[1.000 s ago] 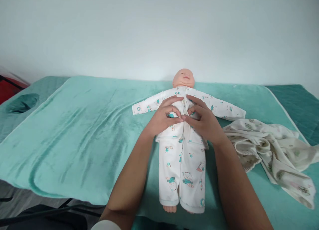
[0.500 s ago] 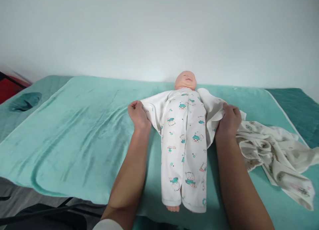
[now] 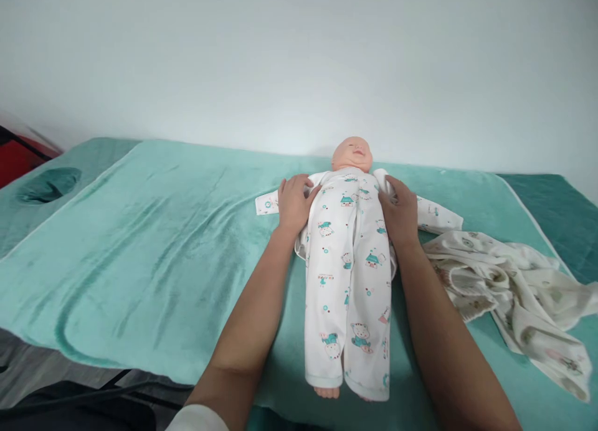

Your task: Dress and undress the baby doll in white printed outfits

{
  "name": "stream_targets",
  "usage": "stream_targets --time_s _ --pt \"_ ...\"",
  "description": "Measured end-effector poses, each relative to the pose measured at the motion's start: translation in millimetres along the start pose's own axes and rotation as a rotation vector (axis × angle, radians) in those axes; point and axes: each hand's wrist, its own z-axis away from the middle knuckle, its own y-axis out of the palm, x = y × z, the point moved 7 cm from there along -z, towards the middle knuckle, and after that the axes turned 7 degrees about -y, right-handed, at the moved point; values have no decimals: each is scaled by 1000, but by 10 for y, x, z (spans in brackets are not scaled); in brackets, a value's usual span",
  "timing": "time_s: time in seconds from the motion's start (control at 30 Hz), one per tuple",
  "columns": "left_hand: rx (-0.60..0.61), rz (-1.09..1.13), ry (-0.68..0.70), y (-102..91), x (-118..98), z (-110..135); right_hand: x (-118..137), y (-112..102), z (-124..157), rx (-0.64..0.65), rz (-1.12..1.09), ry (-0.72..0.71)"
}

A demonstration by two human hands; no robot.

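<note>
A baby doll (image 3: 352, 154) lies on its back, head toward the wall. White printed pants (image 3: 348, 256), patterned with teal bears and houses, are pulled high over its chest, and its toes show below the cuffs. Under them is a white baby shirt (image 3: 267, 205), its sleeves spread to both sides. My left hand (image 3: 294, 205) rests on the doll's left-of-view side, thumb apart from the fingers, at the top of the sleeve and pants edge. On the other side my right hand (image 3: 402, 213) lies likewise, fingers apart, thumb on the pants' edge.
Crumpled printed cloth (image 3: 504, 275) lies right of my right forearm. A teal cover (image 3: 163, 263) spreads over the massage bed, which has a face hole (image 3: 49, 185) at the left end. A white wall (image 3: 299, 63) rises behind; a red object (image 3: 18, 160) stands far left.
Both hands have let go of the shirt's spread sides and moved inward onto the doll's sides. The sleeves now lie out flat on the bed.
</note>
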Motion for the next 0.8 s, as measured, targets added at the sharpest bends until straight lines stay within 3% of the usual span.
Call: stream_targets --time_s 0.17,0.3,0.63,0.7,0.8 --pt "72 -135 -6 45 -2 -112 -5 146 -251 144 86 -35" --pt "43 -160 -104 10 77 -149 -49 152 -371 161 170 22" --pt "-46 -185 -343 -161 434 -202 -698 -140 -611 282 236 242" --pt "-30 -166 -369 -163 448 -210 -642 -189 -601 240 233 175" --pt "-8 -127 -382 -151 447 -218 -218 -216 -533 117 238 -97"
